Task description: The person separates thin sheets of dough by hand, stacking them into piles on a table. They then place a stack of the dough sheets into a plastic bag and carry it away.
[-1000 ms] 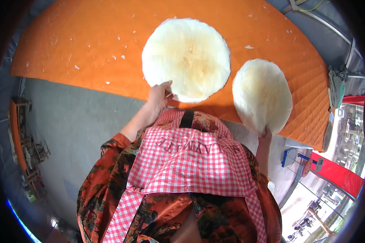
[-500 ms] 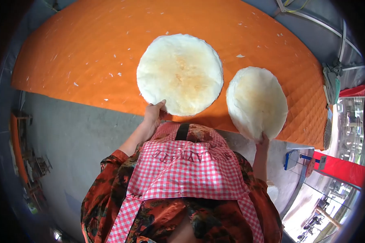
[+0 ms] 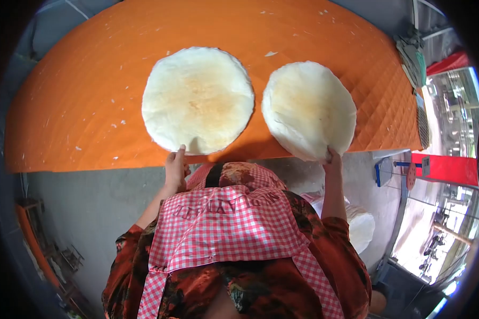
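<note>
Two round white padded discs with tan-tinged middles are in my hands at the near edge of an orange quilted table [image 3: 117, 32]. My left hand [image 3: 176, 169] pinches the lower edge of the left disc [image 3: 197, 98], thumb on top; this disc lies flat over the cloth. My right hand [image 3: 332, 159] grips the near rim of the right disc [image 3: 308, 106], which looks slightly tilted, its near edge curling up at my fingers. A narrow strip of orange shows between the two discs.
White scraps [image 3: 271, 53] dot the orange cloth. More pale rounds [image 3: 361, 228] are low by my right arm. Grey floor [image 3: 90, 212] runs below the table. A blue-framed stand [image 3: 388, 171] and red panel [image 3: 444, 169] are at the right; wooden furniture [image 3: 42, 234] is at the left.
The right disc has come further over the table and flatter, its face turned more upward. My view has shifted to the right, so the left disc and hand appear further left.
</note>
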`<state>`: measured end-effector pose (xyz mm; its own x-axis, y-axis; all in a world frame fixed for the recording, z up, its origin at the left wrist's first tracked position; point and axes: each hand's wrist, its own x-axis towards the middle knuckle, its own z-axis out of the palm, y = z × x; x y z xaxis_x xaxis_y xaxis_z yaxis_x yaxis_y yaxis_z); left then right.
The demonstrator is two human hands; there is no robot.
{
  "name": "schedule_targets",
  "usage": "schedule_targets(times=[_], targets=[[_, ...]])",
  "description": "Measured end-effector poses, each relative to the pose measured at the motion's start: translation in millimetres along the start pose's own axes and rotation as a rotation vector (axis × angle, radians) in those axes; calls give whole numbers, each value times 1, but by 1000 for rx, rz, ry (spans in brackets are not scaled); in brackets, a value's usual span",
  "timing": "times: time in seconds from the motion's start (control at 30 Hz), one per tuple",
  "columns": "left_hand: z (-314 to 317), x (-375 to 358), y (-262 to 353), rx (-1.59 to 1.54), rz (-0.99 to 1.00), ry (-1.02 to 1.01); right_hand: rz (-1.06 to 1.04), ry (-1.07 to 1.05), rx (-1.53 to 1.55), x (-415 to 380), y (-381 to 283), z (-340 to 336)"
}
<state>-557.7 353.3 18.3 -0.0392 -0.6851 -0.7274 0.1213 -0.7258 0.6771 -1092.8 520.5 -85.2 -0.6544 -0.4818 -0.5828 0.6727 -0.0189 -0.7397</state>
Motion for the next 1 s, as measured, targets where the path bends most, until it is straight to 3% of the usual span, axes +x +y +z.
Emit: schedule_targets(times=[0.03, 0.07, 0.13, 0.2, 0.27, 0.37, 0.43, 0.53, 0.57, 0.63, 0.73, 0.83, 0.93, 1.0], targets=[[2, -2, -2, 4, 31, -93, 60, 21, 42, 0, -3, 4], [5, 9, -1, 143, 12, -330, 71, 50, 31, -2, -9, 7], [62, -2, 13, 64, 27, -596, 96, 103, 13, -30, -32, 37], [109, 7, 16, -23, -311, -725, 131, 104, 32, -38, -46, 50], [159, 26, 3, -52, -486, -582, 150, 90, 50, -40, -53, 50], [213, 64, -10, -123, -534, -518, 168, 44, 94, -41, -50, 44], [234, 62, -13, -140, -329, -501, 183, 3, 138, -47, -40, 37], [259, 61, -29, -47, -102, -438, -38, -50, 69, -38, 21, 10], [264, 60, -34, -3, -36, -408, -5, -31, 60, -42, 23, 14], [264, 66, -33, 22, -57, -386, 47, 19, 53, -53, 10, 20], [263, 81, -37, 72, -58, -401, 99, -200, 292, -24, -23, -11], [258, 81, -34, 111, -58, -386, 65, -286, 178, 4, -63, -9], [256, 83, -30, 196, 4, -398, 109, -166, -62, 22, -99, 21], [260, 76, -34, 161, 97, -272, 101, -206, -185, 43, -104, 26]])
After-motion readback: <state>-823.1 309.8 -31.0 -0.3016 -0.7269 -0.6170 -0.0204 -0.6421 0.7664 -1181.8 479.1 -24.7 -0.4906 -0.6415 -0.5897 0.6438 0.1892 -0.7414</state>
